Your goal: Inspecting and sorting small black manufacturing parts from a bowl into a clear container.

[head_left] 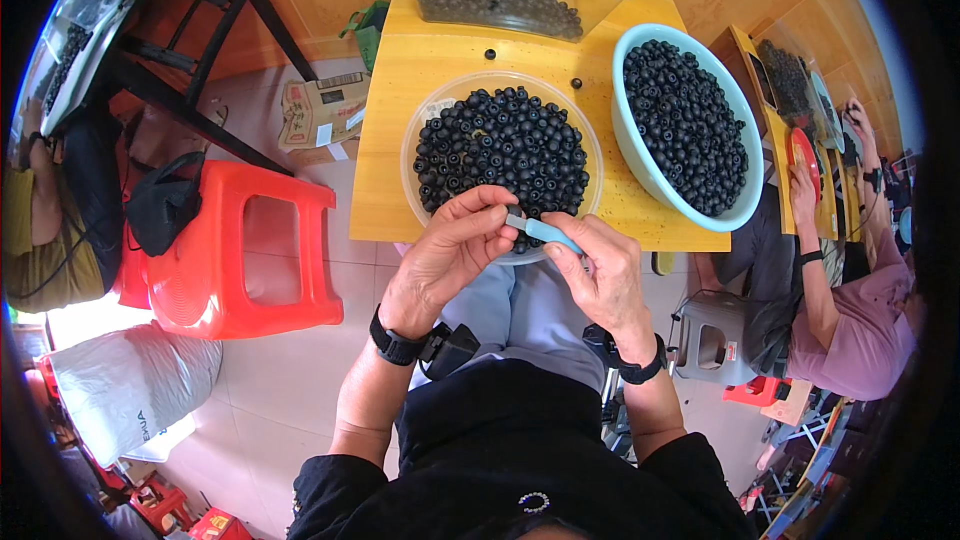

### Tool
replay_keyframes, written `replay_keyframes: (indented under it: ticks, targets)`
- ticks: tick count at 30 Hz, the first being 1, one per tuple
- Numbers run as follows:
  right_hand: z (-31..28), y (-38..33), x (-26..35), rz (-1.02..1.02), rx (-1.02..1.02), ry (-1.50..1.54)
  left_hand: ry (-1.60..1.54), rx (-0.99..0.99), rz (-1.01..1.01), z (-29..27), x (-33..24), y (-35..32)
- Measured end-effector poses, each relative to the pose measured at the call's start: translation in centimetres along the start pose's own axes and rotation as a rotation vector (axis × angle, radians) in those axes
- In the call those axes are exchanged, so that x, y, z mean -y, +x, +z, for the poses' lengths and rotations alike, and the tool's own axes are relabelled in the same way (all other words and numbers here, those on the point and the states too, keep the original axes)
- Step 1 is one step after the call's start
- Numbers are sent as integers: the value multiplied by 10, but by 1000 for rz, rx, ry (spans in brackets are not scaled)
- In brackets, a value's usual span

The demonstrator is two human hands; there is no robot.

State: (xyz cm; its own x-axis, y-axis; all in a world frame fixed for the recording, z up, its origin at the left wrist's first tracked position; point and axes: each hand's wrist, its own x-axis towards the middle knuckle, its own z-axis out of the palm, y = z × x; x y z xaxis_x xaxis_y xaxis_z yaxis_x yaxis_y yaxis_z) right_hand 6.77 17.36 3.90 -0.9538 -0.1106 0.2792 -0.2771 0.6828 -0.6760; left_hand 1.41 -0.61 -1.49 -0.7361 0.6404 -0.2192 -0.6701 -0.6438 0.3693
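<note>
My right hand is closed around a small knife with a light blue handle and a short metal blade. My left hand pinches a small round black part, and the blade meets it or lies right beside it. Both hands are above the near rim of a round, clear plastic tray. A heap of round black parts with holes fills that tray. My fingertips hide some of the held part.
A light blue basin full of similar parts stands on the right of the yellow table. Behind is a clear bin with more. Two loose parts lie between. A red stool stands left; other people sit at both sides.
</note>
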Motion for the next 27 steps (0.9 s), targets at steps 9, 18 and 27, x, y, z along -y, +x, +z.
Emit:
replay_keyframes:
  ticks: [9, 18, 27]
  targets:
    - [-2, 2, -2, -51, 12, -27, 0, 47, 0, 0, -1, -2]
    - [-10, 8, -36, 76, -157, -72, -34, 201, -14, 6, -6, -9]
    - [-6, 9, 1, 131, -24, 269, -22, 74, 2, 3, 0, -5]
